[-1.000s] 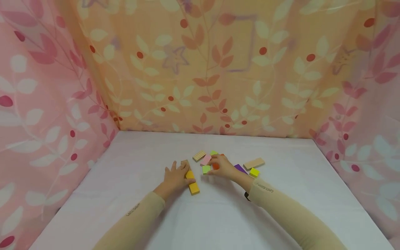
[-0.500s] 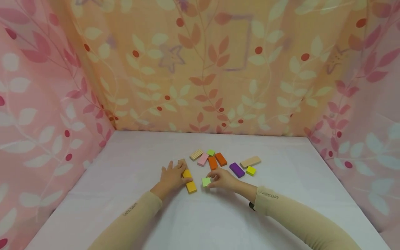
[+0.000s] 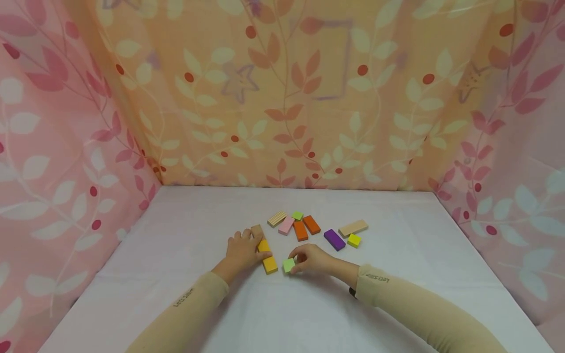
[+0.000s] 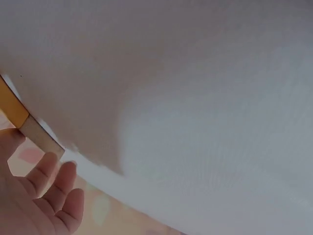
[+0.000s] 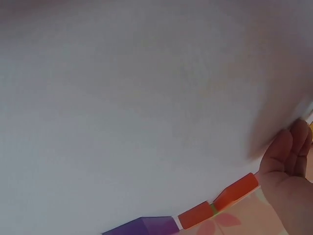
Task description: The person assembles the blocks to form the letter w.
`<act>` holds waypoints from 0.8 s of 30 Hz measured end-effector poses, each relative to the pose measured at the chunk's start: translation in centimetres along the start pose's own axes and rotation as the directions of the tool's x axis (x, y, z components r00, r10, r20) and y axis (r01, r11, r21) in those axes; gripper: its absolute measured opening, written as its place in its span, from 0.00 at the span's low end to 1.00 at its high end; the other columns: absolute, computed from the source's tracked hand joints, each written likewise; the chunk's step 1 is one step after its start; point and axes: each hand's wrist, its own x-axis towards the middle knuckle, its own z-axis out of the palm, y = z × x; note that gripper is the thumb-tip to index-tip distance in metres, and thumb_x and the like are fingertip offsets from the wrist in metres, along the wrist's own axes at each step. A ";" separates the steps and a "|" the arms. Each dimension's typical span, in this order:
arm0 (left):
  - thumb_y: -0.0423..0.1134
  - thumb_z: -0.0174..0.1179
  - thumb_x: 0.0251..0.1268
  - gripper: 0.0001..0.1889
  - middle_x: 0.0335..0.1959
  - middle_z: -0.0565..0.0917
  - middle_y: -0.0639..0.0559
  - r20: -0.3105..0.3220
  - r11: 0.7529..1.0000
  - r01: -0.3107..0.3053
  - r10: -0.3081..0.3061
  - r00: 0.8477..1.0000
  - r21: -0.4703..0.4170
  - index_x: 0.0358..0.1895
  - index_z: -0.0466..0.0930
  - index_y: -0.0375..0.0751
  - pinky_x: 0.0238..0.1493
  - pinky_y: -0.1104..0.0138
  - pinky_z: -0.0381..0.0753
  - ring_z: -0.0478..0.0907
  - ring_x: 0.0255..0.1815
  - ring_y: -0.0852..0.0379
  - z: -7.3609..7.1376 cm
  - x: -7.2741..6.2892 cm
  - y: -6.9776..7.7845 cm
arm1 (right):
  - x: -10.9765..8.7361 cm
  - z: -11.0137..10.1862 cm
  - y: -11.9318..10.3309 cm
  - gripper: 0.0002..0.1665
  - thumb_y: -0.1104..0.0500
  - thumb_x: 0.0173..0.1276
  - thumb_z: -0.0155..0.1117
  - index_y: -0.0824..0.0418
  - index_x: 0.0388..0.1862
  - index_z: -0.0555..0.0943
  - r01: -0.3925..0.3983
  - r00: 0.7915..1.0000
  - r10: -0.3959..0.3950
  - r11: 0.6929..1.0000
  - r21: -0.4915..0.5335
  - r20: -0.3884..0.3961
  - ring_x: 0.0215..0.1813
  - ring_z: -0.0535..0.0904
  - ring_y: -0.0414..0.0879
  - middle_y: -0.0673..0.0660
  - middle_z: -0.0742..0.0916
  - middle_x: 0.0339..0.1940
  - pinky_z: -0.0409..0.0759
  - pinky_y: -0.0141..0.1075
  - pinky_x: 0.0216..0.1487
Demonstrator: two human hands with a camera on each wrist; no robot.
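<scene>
Orange blocks (image 3: 300, 231) and purple block (image 3: 334, 239) beyond light-green cube (image 3: 288, 266) between pinched right fingers (image 3: 299, 250), left fingers (image 3: 246, 235) loosely apart on yellow blocks (image 3: 270, 265)

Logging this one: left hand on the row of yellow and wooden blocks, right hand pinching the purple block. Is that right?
Not quite: the head view shows the right hand pinching the light green block, not the purple block. The left hand is on the row of blocks, as you say.

Long beige sleeves (image 3: 410, 306) are worn
Dark lettering (image 3: 183, 297) is printed near each cuff (image 3: 220, 283); a small black object (image 3: 352, 292) is partly seen beside the right one
</scene>
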 end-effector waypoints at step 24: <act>0.67 0.57 0.60 0.41 0.47 0.83 0.39 0.188 0.992 0.099 -0.083 0.979 -0.076 0.72 0.64 0.49 0.46 0.50 0.75 0.80 0.44 0.42 -0.8 1.2 -0.6 | 0.3 0.0 -0.1 0.15 0.59 0.62 0.71 0.59 0.48 0.85 -0.131 0.988 0.130 0.991 0.005 0.086 0.38 0.71 0.45 0.50 0.79 0.32 0.72 0.33 0.38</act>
